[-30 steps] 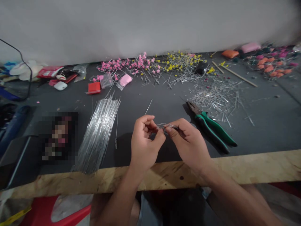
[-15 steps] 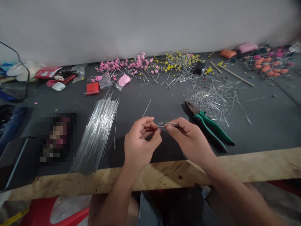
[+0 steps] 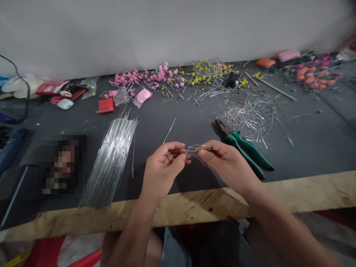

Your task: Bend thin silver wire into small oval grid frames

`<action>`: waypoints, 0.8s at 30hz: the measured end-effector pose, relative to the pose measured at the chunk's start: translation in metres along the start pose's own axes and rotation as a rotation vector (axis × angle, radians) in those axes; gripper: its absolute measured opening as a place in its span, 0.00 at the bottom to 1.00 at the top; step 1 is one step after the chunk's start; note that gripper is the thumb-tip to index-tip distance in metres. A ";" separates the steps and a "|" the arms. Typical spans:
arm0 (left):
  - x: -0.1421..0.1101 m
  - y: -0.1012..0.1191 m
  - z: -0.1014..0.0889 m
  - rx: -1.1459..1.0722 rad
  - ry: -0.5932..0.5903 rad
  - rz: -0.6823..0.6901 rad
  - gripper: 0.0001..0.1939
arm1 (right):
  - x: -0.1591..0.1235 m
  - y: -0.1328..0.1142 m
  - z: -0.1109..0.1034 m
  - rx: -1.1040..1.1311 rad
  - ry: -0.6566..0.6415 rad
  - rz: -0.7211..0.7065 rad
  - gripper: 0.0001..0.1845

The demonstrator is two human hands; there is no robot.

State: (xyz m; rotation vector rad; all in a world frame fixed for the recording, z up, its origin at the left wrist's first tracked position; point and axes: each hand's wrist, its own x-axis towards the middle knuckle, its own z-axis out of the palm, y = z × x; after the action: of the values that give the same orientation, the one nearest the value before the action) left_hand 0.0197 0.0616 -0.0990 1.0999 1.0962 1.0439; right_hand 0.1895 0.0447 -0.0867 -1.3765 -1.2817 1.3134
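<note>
My left hand [image 3: 162, 170] is closed in a pinch, thumb against fingers, on a thin silver wire. Facing it, my right hand [image 3: 226, 163] pinches bent silver wires [image 3: 194, 147] between thumb and forefinger; their curved ends stick out toward my left fingertips. Both hands hover over the dark tabletop near its front edge. Just beyond my left hand a single straight wire [image 3: 169, 129] shows, its lower end hidden. Green-and-black pliers [image 3: 247, 148] lie right of my right hand. Left of my hands is a bundle of straight wires [image 3: 112, 159], with one twisted-end wire [image 3: 133, 155] beside it.
Pink-tipped wires [image 3: 150, 77] and yellow-tipped wires [image 3: 210, 72] lie along the wall. A heap of short wire pieces [image 3: 250, 111] sits behind the pliers. Orange and magenta pieces [image 3: 314, 78] are far right. A red packet [image 3: 105, 105] and a blurred-out object [image 3: 63, 163] lie left.
My hands have drawn slightly apart, the left one moving left, so more of the bent wires shows between them. The whole view has shifted a little; the pliers and bundle lie as before.
</note>
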 end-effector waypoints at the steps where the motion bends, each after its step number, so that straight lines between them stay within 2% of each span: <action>1: 0.000 -0.001 0.000 0.018 -0.012 -0.007 0.05 | 0.000 0.000 0.000 -0.007 0.010 -0.001 0.08; 5: -0.001 -0.002 0.002 0.040 -0.044 -0.033 0.04 | -0.001 -0.002 0.002 -0.080 0.060 0.004 0.07; 9: 0.000 -0.001 0.008 0.015 0.013 -0.053 0.03 | -0.001 -0.001 0.006 -0.103 0.119 -0.017 0.08; 14: 0.002 -0.005 0.011 -0.087 0.085 -0.065 0.04 | -0.002 0.002 0.012 0.083 0.163 0.019 0.12; 18: 0.004 -0.006 0.011 -0.207 0.102 -0.097 0.04 | 0.000 0.004 0.015 0.252 0.163 0.020 0.06; 24: 0.006 -0.003 0.013 -0.341 0.128 -0.131 0.05 | 0.005 0.006 0.019 0.276 0.238 -0.012 0.06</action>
State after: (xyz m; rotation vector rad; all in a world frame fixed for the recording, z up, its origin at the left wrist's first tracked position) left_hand 0.0340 0.0657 -0.1012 0.6889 1.0298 1.1579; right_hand 0.1714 0.0474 -0.0958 -1.2820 -0.9114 1.2252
